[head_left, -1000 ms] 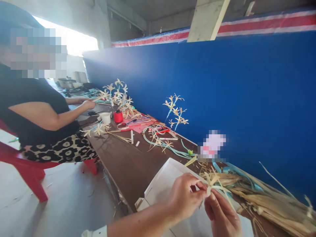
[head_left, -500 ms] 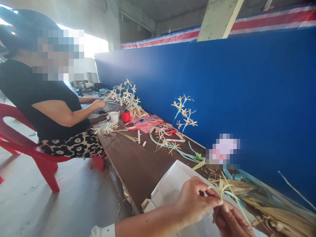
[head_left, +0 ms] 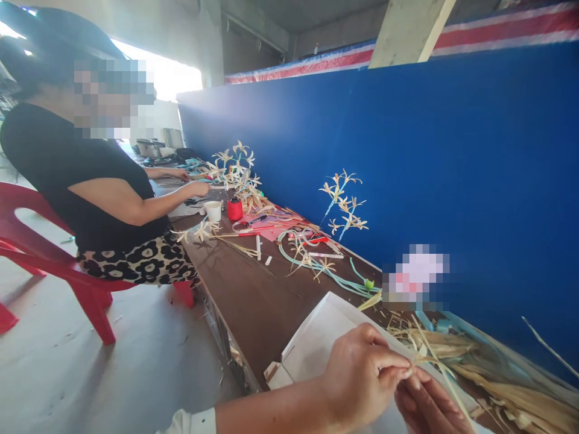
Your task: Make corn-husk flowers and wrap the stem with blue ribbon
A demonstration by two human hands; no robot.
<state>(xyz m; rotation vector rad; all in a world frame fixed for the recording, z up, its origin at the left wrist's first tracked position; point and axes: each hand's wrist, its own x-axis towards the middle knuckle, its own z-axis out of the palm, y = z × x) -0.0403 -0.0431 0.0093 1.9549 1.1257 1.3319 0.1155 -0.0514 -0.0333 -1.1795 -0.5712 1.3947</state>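
Observation:
My left hand (head_left: 364, 377) is closed in a pinch, thumb and forefinger meeting the fingertips of my right hand (head_left: 432, 401). Between them is a small pale husk flower (head_left: 423, 349), mostly hidden by the fingers; a few petal tips show above. A long thin husk strip (head_left: 441, 367) slants past the right fingers. Both hands are over a white open box (head_left: 316, 337) on the brown table (head_left: 244, 313). Dried husks (head_left: 511, 386) lie to the right of my right hand.
A co-worker (head_left: 104, 175) sits on a red chair (head_left: 85, 283) at left, hands over the table. Husk flowers (head_left: 346, 205), a red thread spool (head_left: 234, 209), a white cup (head_left: 213, 210) and pale-blue stems (head_left: 344, 282) lie along the blue partition (head_left: 452, 169).
The flower's spread petals, plain above my fingertips before, are now mostly covered by the fingers. The view has shifted slightly. The co-worker's near hand has moved a little further over the table.

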